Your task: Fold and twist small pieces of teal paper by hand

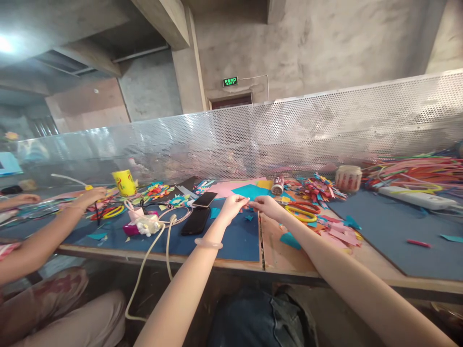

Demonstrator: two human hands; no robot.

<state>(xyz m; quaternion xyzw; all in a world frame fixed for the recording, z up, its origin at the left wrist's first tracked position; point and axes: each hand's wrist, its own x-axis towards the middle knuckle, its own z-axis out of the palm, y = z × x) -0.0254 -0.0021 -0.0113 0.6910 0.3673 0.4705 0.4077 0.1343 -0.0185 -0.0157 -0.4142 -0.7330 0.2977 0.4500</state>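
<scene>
My left hand [235, 208], with a pale bangle [209, 244] at the wrist, is closed in a pinch above the table's front part. Fingertip to fingertip with it, my right hand [269, 207] is pinched too. A tiny reddish bit seems to sit between them, too small to name. Just behind the hands lie a teal paper sheet [249, 191] and a pink paper sheet [224, 188]. Yellow and red loops [302, 213] lie beside my right wrist. Two dark phones, the nearer one a black phone [196, 221], rest left of my left hand.
A brown can [278, 185], a heap of folded coloured paper [318, 188] and a jar [347, 179] stand right of centre. At far right are a power strip [415, 197] and coloured strands [427, 171]. Leftward are a yellow cup [124, 183], cables and a co-worker's arm [54, 231].
</scene>
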